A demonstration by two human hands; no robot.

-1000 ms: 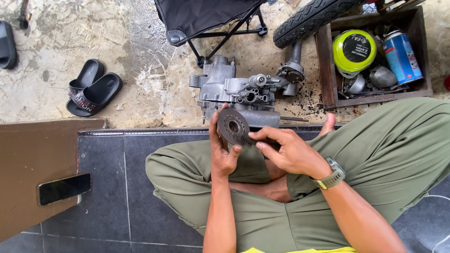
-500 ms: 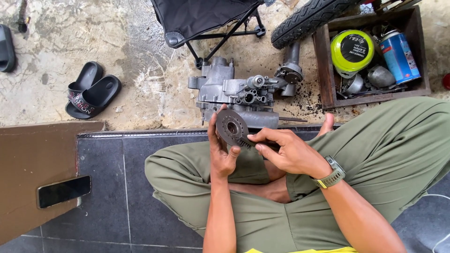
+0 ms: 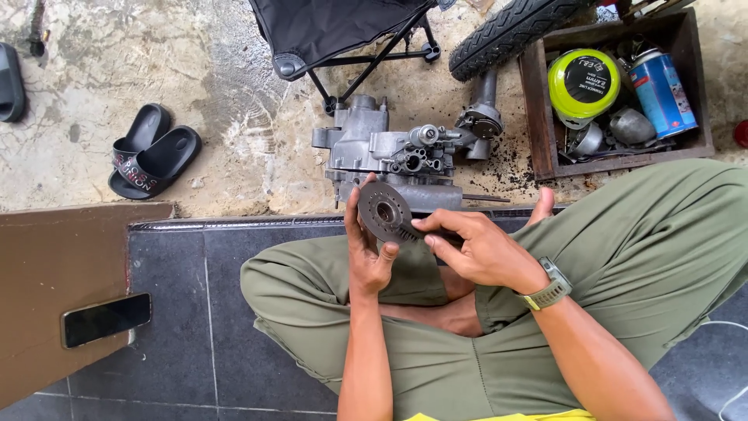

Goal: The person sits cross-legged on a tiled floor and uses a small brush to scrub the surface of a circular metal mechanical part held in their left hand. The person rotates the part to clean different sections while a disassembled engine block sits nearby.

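1. While the person sits cross-legged on the dark tiled floor, the left hand grips a round, toothed metal disc by its rim, upright, just near of the engine casing.
2. The right hand pinches the disc's lower right edge, fingers closed on it.
3. Judged from this, the part is being inspected or turned; any next move calls for a firm two-handed hold.
4. Disc: dark, greasy steel with a centre hole. Casing: dull grey cast metal on rough concrete.
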